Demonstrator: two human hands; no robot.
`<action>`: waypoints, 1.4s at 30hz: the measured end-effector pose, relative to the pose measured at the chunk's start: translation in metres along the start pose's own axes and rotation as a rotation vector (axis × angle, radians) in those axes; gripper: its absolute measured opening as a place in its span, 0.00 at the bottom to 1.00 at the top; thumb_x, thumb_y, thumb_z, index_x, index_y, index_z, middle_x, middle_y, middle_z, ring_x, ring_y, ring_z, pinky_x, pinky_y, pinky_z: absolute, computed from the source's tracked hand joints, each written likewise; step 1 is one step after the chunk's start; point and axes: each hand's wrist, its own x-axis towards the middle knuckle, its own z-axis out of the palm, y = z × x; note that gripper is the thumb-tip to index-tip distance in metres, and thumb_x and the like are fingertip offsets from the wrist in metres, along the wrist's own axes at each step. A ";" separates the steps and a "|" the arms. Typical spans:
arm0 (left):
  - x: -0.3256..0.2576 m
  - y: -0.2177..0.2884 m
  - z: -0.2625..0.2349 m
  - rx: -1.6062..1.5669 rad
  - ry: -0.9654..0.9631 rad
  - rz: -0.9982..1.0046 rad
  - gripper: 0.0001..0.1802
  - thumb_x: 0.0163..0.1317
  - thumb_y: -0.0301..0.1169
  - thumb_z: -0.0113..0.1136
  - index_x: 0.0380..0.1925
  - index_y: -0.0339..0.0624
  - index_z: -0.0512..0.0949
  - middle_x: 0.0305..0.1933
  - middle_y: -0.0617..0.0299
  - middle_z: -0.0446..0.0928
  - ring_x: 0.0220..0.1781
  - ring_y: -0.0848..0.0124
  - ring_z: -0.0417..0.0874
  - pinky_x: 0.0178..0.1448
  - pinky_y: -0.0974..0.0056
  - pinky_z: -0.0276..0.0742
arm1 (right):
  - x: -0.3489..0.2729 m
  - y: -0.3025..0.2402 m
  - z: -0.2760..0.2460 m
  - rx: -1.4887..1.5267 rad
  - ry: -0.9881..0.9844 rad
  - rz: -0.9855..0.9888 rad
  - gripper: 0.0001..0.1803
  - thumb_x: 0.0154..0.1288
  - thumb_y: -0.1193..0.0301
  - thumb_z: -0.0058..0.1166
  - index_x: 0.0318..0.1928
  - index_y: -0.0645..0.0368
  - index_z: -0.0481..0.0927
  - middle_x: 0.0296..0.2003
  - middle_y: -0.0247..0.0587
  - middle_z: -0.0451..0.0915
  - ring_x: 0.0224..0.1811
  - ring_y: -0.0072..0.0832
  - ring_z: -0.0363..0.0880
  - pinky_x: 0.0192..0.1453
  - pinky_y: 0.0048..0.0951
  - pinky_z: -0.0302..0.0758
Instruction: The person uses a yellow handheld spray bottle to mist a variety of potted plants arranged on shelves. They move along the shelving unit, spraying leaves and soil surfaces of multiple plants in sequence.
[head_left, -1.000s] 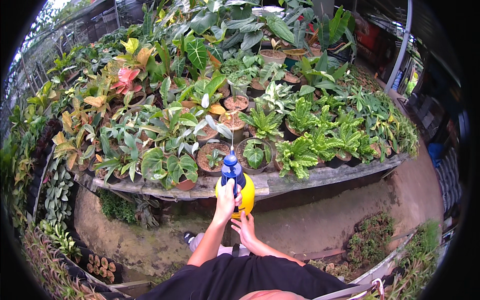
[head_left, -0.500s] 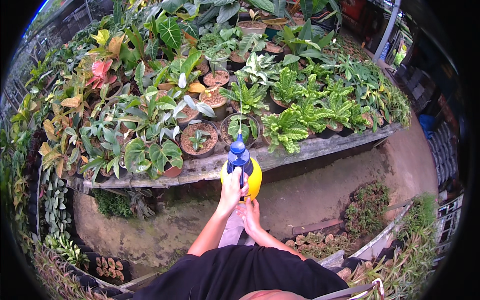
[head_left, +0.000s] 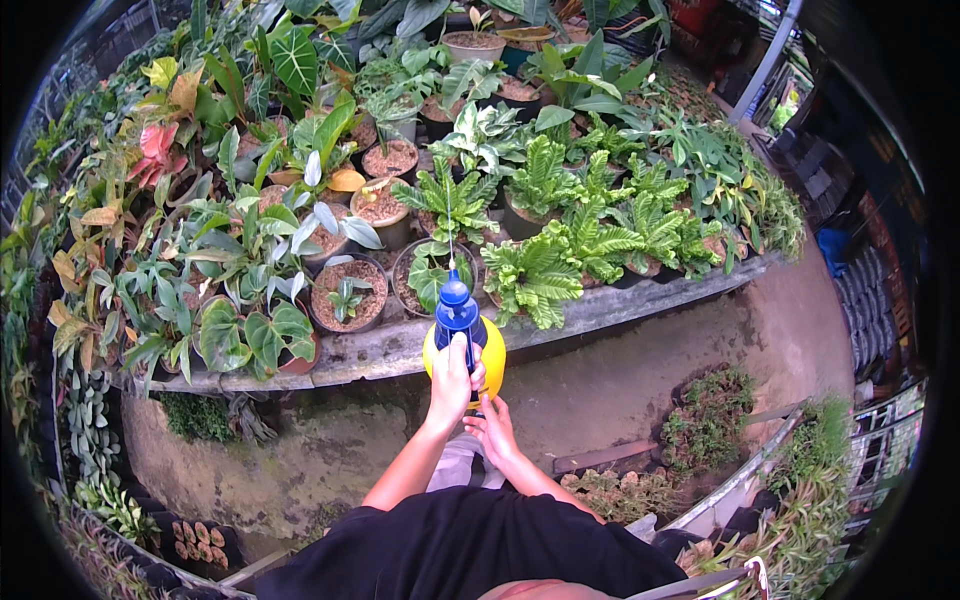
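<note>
A round yellow pressure sprayer with a blue pump top stands in front of me at the bench's near edge. Wrapped round its blue handle, my left hand has its thumb up near the trigger area. My right hand is at the sprayer's lower side, fingertips against the yellow tank; part of its grip is hard to see. From the blue nozzle a thin pale line, like a jet of water, reaches toward the potted plants. Just beyond the nozzle sits a pot with broad green leaves.
The long bench carries crowded pots: bright green ruffled plants, a small seedling in a pot, and a pink-leaved plant at left. Low bushy plants grow on the right. Behind the bench's right end stands a metal pole.
The view has shifted, so the bench and plants appear further left and a little lower. Both hands keep their places on the sprayer, and the pale line still runs from its nozzle.
</note>
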 end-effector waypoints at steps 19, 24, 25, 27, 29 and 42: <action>0.053 0.011 0.042 0.043 0.133 -0.104 0.21 0.63 0.43 0.35 0.18 0.41 0.64 0.09 0.69 0.58 0.09 0.81 0.55 0.14 0.75 0.51 | 0.071 -0.100 -0.051 -0.171 -0.385 0.616 0.36 0.59 0.42 0.31 0.55 0.60 0.54 0.49 0.48 0.66 0.41 0.36 0.72 0.43 0.36 0.70; 0.055 0.015 0.062 0.073 0.135 -0.072 0.20 0.63 0.43 0.34 0.18 0.41 0.64 0.09 0.70 0.58 0.09 0.82 0.55 0.15 0.75 0.51 | 0.070 -0.113 -0.053 -0.133 -0.422 0.566 0.35 0.60 0.44 0.31 0.55 0.61 0.54 0.48 0.47 0.65 0.39 0.34 0.73 0.41 0.34 0.70; 0.052 0.013 0.064 0.064 0.140 -0.068 0.20 0.63 0.43 0.34 0.18 0.41 0.64 0.09 0.70 0.58 0.09 0.82 0.55 0.15 0.75 0.51 | 0.068 -0.116 -0.053 -0.139 -0.426 0.565 0.34 0.60 0.44 0.31 0.55 0.60 0.54 0.48 0.47 0.65 0.39 0.33 0.73 0.41 0.33 0.70; 0.050 0.011 0.072 0.065 0.177 -0.034 0.20 0.63 0.42 0.34 0.18 0.42 0.64 0.09 0.70 0.58 0.09 0.82 0.55 0.14 0.75 0.50 | 0.069 -0.122 -0.059 -0.153 -0.440 0.564 0.34 0.60 0.44 0.31 0.54 0.60 0.54 0.48 0.47 0.65 0.39 0.33 0.73 0.41 0.33 0.70; 0.048 0.007 0.082 0.063 0.178 -0.020 0.20 0.63 0.43 0.34 0.18 0.42 0.63 0.09 0.70 0.58 0.08 0.82 0.55 0.14 0.75 0.50 | 0.074 -0.127 -0.065 -0.159 -0.473 0.567 0.33 0.60 0.45 0.31 0.54 0.59 0.55 0.48 0.46 0.65 0.38 0.32 0.73 0.41 0.33 0.70; 0.011 -0.061 0.186 0.039 0.551 0.133 0.21 0.62 0.44 0.36 0.18 0.41 0.64 0.08 0.70 0.58 0.08 0.81 0.57 0.14 0.76 0.52 | 0.071 -0.178 -0.163 -0.293 -0.582 0.731 0.35 0.58 0.44 0.38 0.55 0.57 0.53 0.48 0.47 0.63 0.38 0.34 0.71 0.39 0.33 0.69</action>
